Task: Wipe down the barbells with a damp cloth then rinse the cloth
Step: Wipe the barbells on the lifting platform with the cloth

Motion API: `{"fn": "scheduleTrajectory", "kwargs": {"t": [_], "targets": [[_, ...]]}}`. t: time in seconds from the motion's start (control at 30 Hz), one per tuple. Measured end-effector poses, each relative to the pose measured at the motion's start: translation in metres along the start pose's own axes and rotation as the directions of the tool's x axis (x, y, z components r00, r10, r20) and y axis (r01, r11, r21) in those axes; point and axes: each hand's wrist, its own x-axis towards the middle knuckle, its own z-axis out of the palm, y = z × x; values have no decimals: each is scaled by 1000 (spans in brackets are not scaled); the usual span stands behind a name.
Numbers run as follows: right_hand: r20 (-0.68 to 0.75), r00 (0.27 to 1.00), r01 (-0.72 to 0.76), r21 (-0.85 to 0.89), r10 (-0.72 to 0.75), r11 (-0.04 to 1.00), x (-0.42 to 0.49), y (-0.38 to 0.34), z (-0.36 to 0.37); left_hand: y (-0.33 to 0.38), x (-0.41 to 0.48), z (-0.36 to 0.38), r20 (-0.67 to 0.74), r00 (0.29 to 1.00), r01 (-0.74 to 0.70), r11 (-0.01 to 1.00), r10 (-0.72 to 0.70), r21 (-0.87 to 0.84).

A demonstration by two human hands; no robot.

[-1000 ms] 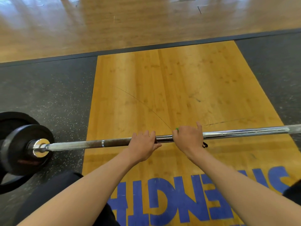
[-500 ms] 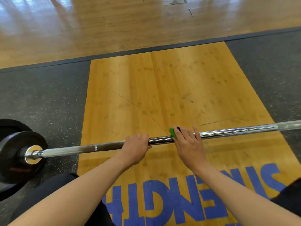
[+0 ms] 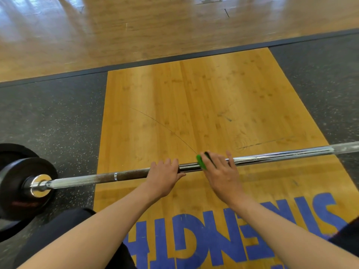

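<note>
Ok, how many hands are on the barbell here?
2. The left hand grips the barbell near its middle; the right hand lies across it just to the right, pressing a green item.

Scene evenly and brightly lit. Bluish-white glare on the polished wood floor at top left, probably from windows beyond the frame. Specular streak along the chrome barbell. Shadows soft, faint beneath the shaft. Upper floor smeared by blur. Wide-angle bowing bends the barbell and the mat edge towards the borders.
</note>
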Motion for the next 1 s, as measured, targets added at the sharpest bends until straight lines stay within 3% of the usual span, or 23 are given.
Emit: {"fn": "scheduleTrajectory", "kwargs": {"t": [0.1,0.2,0.27,0.37,0.5,0.67,0.83,1.0], "targets": [[37,980,-192,-28,193,981,17,13,-9,0,0,2,-19,1000,2,1000,-2,-12],[217,884,-409,-71,414,910,53,-20,-8,0,2,3,-37,999,-3,1000,2,-13],[226,894,-386,-47,386,921,61,-53,1,-2,1,2,-40,999,-4,1000,3,-26],[60,957,-286,56,283,957,42,-79,12,-4,2,5,-33,999,-28,999,27,-39],[30,997,-73,4,73,997,6,-48,6,-6,4,9,-72,995,-68,996,65,-49],[10,987,-162,-67,163,985,-3,7,-8,7,12,3,-179,955,-240,971,235,-6],[-19,919,-393,-74,393,916,33,-15,-3,21,23,11,-232,944,-241,971,234,0],[-33,988,-149,30,149,988,17,-22,10,24,29,-2,-104,968,-234,972,230,-24]]}}
